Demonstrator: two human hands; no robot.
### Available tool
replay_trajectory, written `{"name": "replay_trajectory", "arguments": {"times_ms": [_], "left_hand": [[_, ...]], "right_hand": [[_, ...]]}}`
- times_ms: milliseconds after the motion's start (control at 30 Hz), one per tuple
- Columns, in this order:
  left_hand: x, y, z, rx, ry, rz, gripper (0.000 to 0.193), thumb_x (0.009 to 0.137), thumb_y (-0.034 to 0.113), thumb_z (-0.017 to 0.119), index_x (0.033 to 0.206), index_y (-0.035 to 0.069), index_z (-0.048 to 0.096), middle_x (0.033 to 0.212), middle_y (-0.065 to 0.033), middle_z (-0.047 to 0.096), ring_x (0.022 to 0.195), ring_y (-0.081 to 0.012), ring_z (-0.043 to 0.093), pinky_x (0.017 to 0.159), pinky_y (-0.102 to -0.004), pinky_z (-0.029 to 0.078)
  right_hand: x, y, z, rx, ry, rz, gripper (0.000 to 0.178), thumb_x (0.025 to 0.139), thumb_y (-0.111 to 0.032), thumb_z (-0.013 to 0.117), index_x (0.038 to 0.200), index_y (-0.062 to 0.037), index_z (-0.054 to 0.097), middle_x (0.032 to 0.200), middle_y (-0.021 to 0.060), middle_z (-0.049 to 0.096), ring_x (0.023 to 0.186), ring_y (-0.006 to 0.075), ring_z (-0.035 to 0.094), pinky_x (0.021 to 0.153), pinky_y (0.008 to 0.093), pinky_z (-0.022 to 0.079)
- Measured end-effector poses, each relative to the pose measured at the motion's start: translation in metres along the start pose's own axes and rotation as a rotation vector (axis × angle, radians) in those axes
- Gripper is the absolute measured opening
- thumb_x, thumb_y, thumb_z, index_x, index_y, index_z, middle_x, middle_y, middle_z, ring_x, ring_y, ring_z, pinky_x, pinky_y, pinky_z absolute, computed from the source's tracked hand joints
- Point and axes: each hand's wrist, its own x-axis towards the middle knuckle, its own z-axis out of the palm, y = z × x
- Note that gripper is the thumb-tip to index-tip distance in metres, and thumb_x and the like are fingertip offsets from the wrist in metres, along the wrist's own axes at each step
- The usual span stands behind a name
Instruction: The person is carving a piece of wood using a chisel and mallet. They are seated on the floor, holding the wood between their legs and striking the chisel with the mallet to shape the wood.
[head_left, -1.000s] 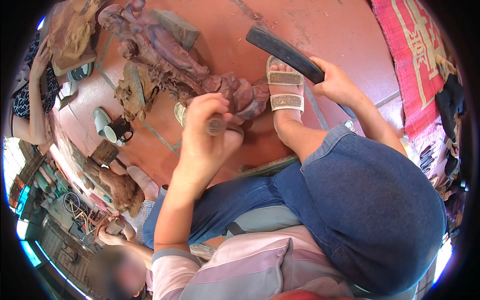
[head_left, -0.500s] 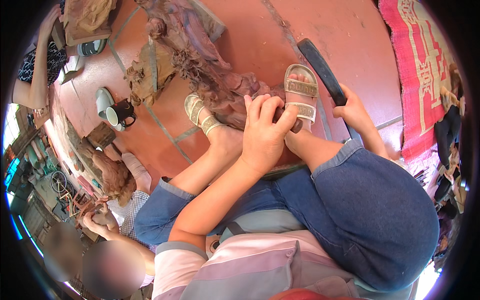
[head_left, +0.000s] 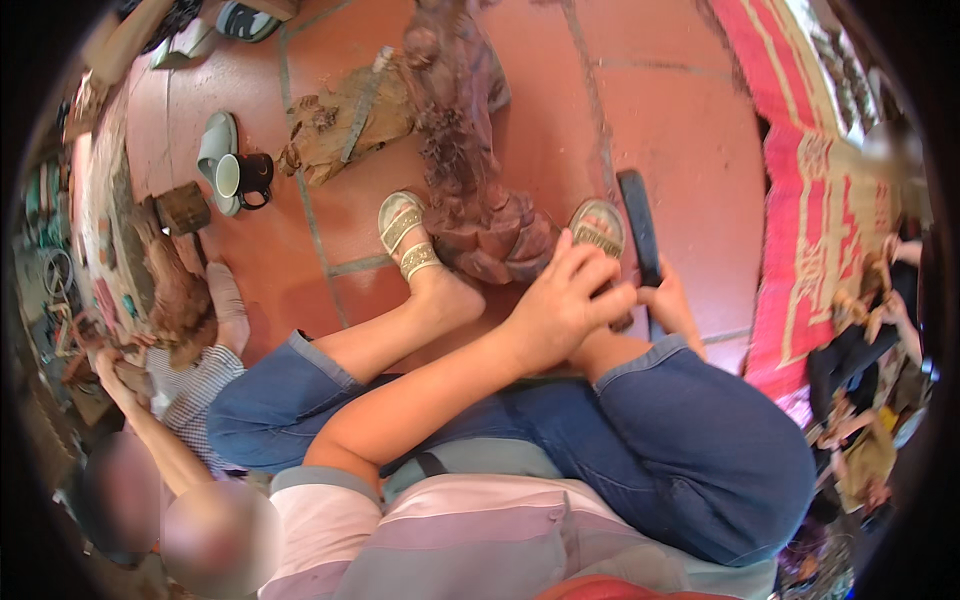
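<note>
A dark reddish-brown carved wooden sculpture (head_left: 490,235) stands on the floor between my sandalled feet, its rounded base near me. My left hand (head_left: 570,305) is closed beside that base, fingers wrapped round a brown handle (head_left: 622,322) whose blunt end shows below them; its other end is hidden. Beyond my right knee, my right hand (head_left: 672,308) grips a long flat black bar (head_left: 638,225) that points away from me. Part of the right hand and the bar's lower end are behind my leg.
Left of the sculpture lies a rough wood piece (head_left: 350,125) with a flat strip on it. A black mug (head_left: 245,178) stands by a grey slipper (head_left: 217,150). A red patterned mat (head_left: 790,230) covers the right side. Other people sit at the left, one near a brown carving (head_left: 180,300).
The sculpture now stands more upright in view, its base turned toward me. My view has shifted, and both hands appear lower. Each hand keeps its hold.
</note>
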Motion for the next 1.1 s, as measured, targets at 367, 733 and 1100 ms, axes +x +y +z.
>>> {"name": "replay_trajectory", "arguments": {"times_ms": [367,733,1100], "left_hand": [[-0.011,0.059,-0.016,-0.407,0.033,-0.191,0.045,0.088,0.017,0.064,0.13,0.014,0.049,0.095,-0.0122,0.064,0.082,-0.0325,0.062,0.072,-0.0396,0.05],[-0.023,0.079,-0.023,-0.387,0.116,-0.204,0.046,0.086,0.016,0.064,0.128,0.01,0.047,0.098,-0.0168,0.065,0.081,-0.0355,0.065,0.069,-0.0425,0.051],[-0.042,0.109,-0.042,-0.37,0.021,-0.168,0.045,0.085,0.017,0.065,0.129,0.017,0.054,0.109,-0.0165,0.065,0.098,-0.0347,0.064,0.083,-0.0401,0.052]], "right_hand": [[0.019,0.047,-0.007,-0.023,0.258,-0.258,0.042,0.065,0.0,0.069,0.105,-0.005,0.06,0.089,0.0008,0.056,0.082,0.0129,0.056,0.073,0.0266,0.048],[0.014,0.031,-0.011,-0.123,0.168,-0.405,0.041,0.076,-0.008,0.071,0.114,-0.0039,0.058,0.099,0.0053,0.058,0.09,0.0166,0.058,0.08,0.0292,0.051],[-0.027,-0.036,-0.014,0.474,-0.275,-0.09,0.028,0.092,-0.013,0.063,0.118,-0.0057,0.056,0.105,0.0081,0.063,0.095,0.0187,0.062,0.084,0.0359,0.054]]}}
